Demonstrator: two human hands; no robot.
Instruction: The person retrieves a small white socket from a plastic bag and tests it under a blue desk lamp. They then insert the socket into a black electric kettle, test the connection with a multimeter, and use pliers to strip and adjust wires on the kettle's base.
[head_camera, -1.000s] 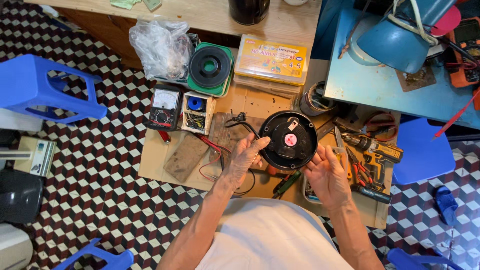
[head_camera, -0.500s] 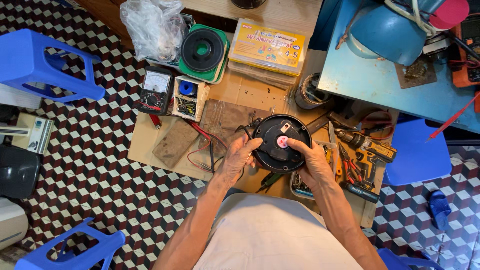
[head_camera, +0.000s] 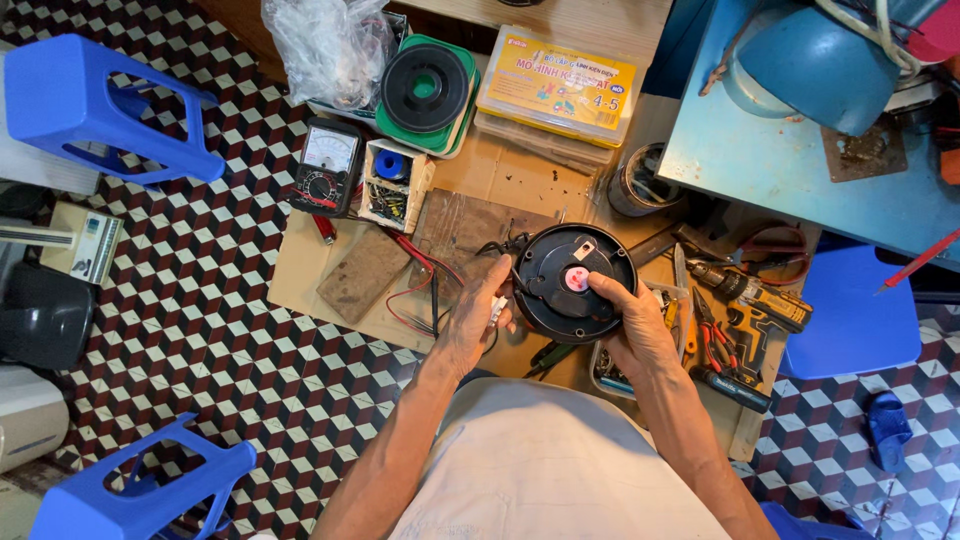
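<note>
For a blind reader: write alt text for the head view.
Seen from above, a person's left hand and right hand hold a round black appliance base over a cardboard sheet strewn with a multimeter, drill and pliers.

Two blue stools (head_camera: 95, 105) – one multimeter (head_camera: 325, 165)

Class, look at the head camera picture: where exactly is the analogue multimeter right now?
The multimeter lies in the upper left of the head view on the cardboard sheet, left of the small parts box and below the plastic bag.
</note>
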